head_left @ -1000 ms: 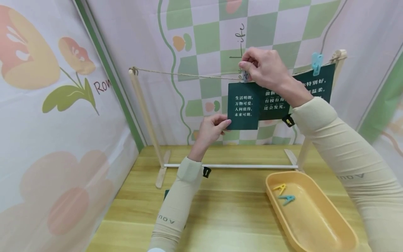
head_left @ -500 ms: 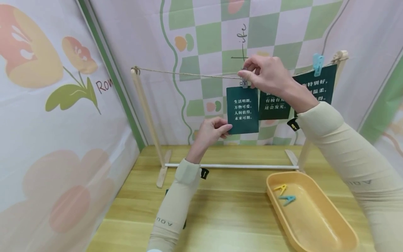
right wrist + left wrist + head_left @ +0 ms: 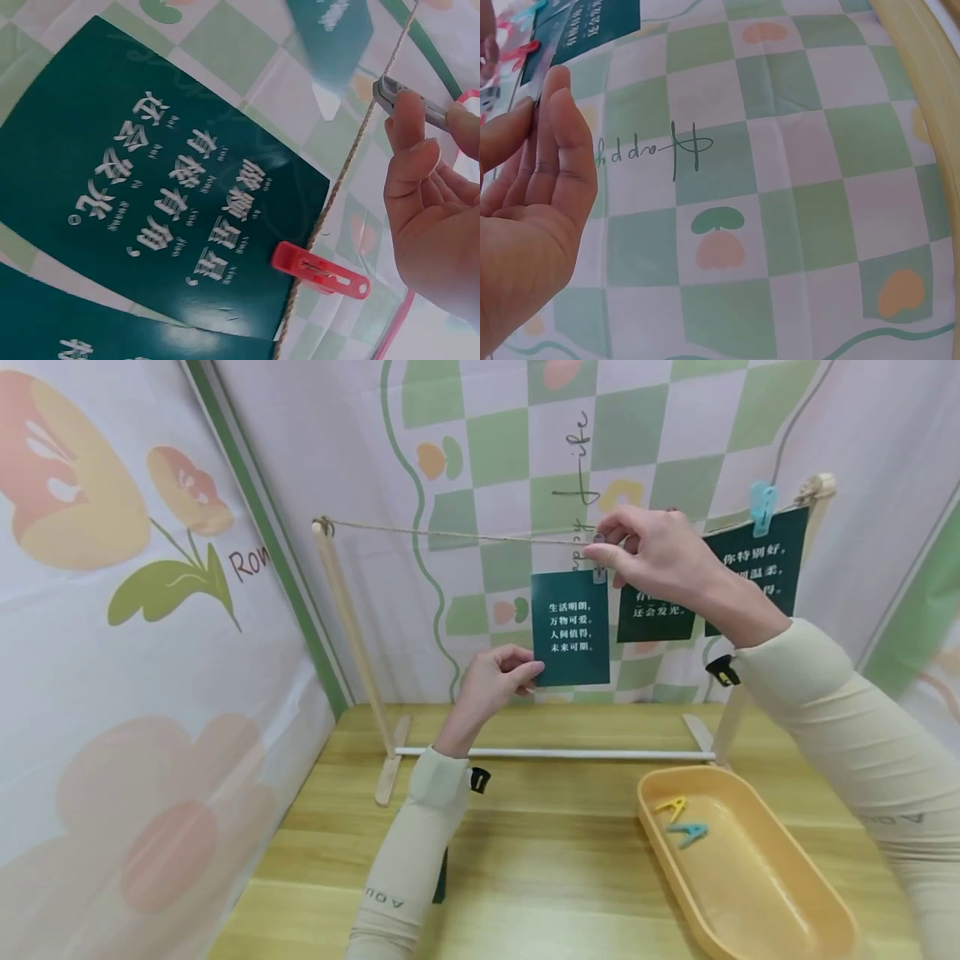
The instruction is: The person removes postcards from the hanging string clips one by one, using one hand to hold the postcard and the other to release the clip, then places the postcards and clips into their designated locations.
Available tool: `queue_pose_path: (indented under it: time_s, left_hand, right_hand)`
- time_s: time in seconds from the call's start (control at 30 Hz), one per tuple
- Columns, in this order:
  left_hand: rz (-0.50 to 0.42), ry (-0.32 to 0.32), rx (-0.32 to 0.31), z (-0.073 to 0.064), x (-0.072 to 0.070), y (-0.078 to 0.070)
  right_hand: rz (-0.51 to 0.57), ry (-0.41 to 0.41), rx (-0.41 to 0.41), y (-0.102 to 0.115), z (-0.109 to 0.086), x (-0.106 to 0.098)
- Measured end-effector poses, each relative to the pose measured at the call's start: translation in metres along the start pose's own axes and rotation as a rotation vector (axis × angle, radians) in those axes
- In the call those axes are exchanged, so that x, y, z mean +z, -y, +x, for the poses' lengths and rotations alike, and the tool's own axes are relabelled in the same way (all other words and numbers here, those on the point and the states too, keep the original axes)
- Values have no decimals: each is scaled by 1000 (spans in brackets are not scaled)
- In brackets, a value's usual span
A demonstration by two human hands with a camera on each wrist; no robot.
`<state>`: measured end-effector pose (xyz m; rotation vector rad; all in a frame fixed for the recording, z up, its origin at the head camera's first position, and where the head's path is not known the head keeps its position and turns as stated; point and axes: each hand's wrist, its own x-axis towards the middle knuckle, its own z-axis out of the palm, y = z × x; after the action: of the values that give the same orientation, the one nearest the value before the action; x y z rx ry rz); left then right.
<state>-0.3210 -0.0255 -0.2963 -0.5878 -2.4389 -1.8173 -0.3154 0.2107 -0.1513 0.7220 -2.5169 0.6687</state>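
Below the twine [image 3: 465, 537], the green card [image 3: 571, 628] hangs a little farther left and lower than a second ago; it then met the edge of the middle card [image 3: 656, 627], and now a gap shows between them. The grey clip [image 3: 599, 575], earlier above the middle of its top edge, now appears at its top right corner; whether it grips the card cannot be told. The right hand [image 3: 648, 547], shifted slightly right and down, pinches this clip between thumb and finger, and its tip is at the twine in the right wrist view. The left hand [image 3: 495, 681] keeps its pinch on the card's lower left corner.

The right hand and right sleeve [image 3: 817, 693] cover parts of the middle card and the far card [image 3: 783, 531]. A red clip [image 3: 319, 270] fastens the middle card, a light blue clip [image 3: 763, 510] the far one. On the counter [image 3: 555, 860], the left sleeve [image 3: 420, 827] partly hides a dark green piece [image 3: 441, 877]. Beside it, right, a smooth, rounded orange tray [image 3: 757, 935] holds a yellow clip [image 3: 672, 808] and a blue clip [image 3: 688, 835].

The stand has pale wooden posts [image 3: 357, 643] and a white rod [image 3: 570, 753]; behind hangs creased, checked cloth [image 3: 495, 497].
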Motion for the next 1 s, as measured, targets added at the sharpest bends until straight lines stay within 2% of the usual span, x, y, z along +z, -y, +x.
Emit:
queue_pose_path:
  time_s: [0.1, 0.33, 0.63, 0.8, 1.0]
  left_hand:
    - [0, -10, 12, -2, -4, 1]
    - [33, 1, 5, -13, -14, 6]
    - [-9, 25, 27, -19, -17, 11]
    - [0, 27, 13, -24, -19, 14]
    - [20, 45, -27, -36, -27, 24]
  right_hand:
    - [0, 1, 1, -2, -4, -2]
    - [-74, -22, -88, -7, -24, 5]
    - [-99, 27, -95, -2, -47, 6]
    - [-98, 47, -107, -1, -57, 5]
    - [-94, 46, -167, -4, -70, 12]
